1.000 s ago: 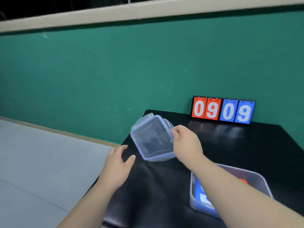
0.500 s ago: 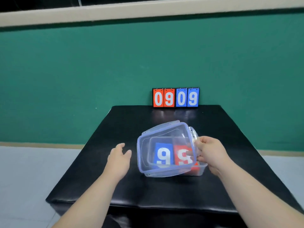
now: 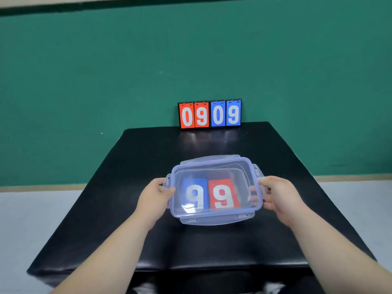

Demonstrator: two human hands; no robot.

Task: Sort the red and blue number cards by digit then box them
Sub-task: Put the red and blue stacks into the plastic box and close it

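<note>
Cards [image 3: 212,193] in box [image 3: 216,219], scoreboard [image 3: 209,113] behind.

A black table [image 3: 212,247] with a glossy top stands on a pale grey floor [image 3: 31,219], its far edge against a green wall [image 3: 84,81]; the top reflects light in soft patches. At the middle of the far edge a small scoreboard [image 3: 209,113] stands upright, showing 09 in red and 09 in blue; nearer, about the centre of the top, sits a clear plastic box [image 3: 215,219] with its lid on, well apart from the scoreboard.
</note>
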